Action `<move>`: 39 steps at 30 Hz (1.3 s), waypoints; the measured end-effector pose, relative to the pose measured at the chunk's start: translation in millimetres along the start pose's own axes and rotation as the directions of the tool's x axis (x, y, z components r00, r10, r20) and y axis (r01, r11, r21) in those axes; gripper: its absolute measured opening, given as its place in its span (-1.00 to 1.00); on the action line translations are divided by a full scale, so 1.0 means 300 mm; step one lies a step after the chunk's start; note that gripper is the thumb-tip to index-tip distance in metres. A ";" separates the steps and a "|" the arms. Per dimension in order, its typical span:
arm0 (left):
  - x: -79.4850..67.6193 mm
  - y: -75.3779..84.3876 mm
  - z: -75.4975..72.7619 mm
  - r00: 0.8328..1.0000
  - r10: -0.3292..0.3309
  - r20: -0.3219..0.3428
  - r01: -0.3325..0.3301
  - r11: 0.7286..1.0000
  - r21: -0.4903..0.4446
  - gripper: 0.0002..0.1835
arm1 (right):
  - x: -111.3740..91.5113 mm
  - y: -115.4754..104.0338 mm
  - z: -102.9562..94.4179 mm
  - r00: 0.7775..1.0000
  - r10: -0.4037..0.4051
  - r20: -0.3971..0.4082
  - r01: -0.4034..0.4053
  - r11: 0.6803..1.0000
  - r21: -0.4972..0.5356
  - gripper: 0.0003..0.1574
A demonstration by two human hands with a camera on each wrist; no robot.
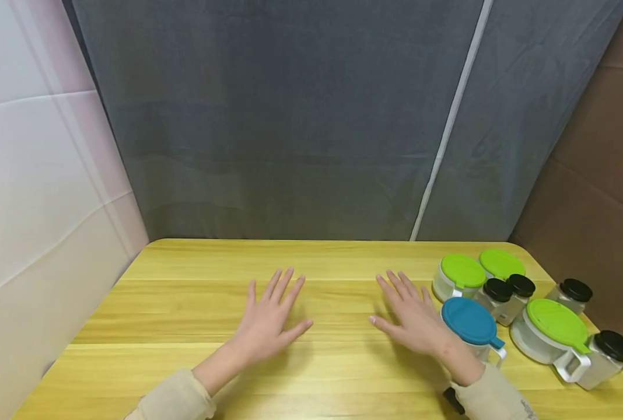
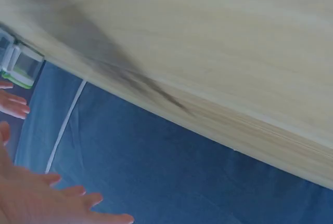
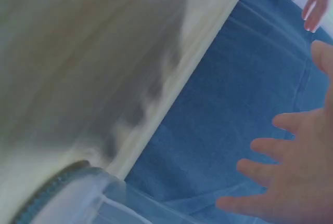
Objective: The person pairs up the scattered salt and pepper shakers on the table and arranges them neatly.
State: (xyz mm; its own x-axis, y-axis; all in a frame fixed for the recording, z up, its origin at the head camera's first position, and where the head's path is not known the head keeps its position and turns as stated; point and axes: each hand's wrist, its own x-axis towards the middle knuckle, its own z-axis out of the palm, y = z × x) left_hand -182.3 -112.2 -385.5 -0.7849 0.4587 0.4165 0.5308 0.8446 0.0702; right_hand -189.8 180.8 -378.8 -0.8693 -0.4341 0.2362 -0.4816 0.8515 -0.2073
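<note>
Both hands hover over the wooden table (image 1: 185,326) with fingers spread and nothing held. The left hand (image 1: 267,324) is left of the middle, palm down. On the other side, the right hand (image 1: 413,318) is nearest to a clear jar with a blue lid (image 1: 469,321) and a white handle; the right wrist hides part of that jar. In the left wrist view the left hand (image 2: 47,198) shows straight, separated fingers. Likewise the right hand (image 3: 296,167) in the right wrist view has its fingers apart, with a clear jar (image 3: 99,203) below it.
Along the table's right side stand a front green-lidded jar (image 1: 557,324), two rear green-lidded jars (image 1: 462,271), and several black-lidded jars (image 1: 613,347). A grey curtain (image 1: 290,128) hangs behind the table. White cloth (image 1: 44,175) borders the left, a brown panel (image 1: 600,163) the right.
</note>
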 end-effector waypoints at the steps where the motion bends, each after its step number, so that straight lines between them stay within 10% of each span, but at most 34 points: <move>1: 0.006 0.002 -0.003 1.000 0.001 -0.024 -0.001 1.000 -0.017 -0.20 | 0.002 0.001 -0.007 1.000 -0.015 -0.017 0.015 1.000 0.003 -0.04; 14: 0.072 0.047 -0.027 0.968 -0.056 -0.246 -0.037 0.932 -0.361 -0.34 | -0.011 0.051 -0.131 0.981 -0.032 -0.191 0.054 0.992 0.112 -0.17; 17: 0.085 0.069 -0.035 0.973 -0.134 -0.188 0.014 0.847 -0.531 -0.37 | -0.029 0.077 -0.169 0.980 0.017 -0.200 0.022 0.981 0.192 -0.21; 22: 0.110 0.118 -0.050 0.975 -0.223 -0.019 0.125 0.610 -0.782 -0.41 | -0.069 0.130 -0.231 0.960 0.096 -0.262 -0.018 0.958 0.286 -0.30; 29: 0.142 0.225 -0.110 0.974 -0.171 0.150 0.204 0.371 -0.906 -0.41 | -0.145 0.250 -0.272 0.893 0.272 -0.359 -0.076 0.876 0.476 -0.46; 36: 0.171 0.282 -0.020 0.974 -0.088 0.207 0.225 0.323 -0.919 -0.33 | -0.208 0.326 -0.286 0.791 0.380 -0.480 -0.031 0.807 0.589 -0.58; 39: 0.179 0.312 0.007 0.971 -0.059 0.231 0.237 0.315 -0.919 -0.28 | -0.233 0.320 -0.307 0.784 0.414 -0.462 -0.078 0.804 0.589 -0.58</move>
State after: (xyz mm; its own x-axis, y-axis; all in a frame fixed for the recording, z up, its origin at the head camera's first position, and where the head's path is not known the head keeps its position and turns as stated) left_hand -175.3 -8.0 -358.3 -0.8674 0.4592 0.1914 0.2744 0.1207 0.9540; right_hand -165.0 320.2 -327.7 -0.8299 0.1479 0.5379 -0.3852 0.5456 -0.7443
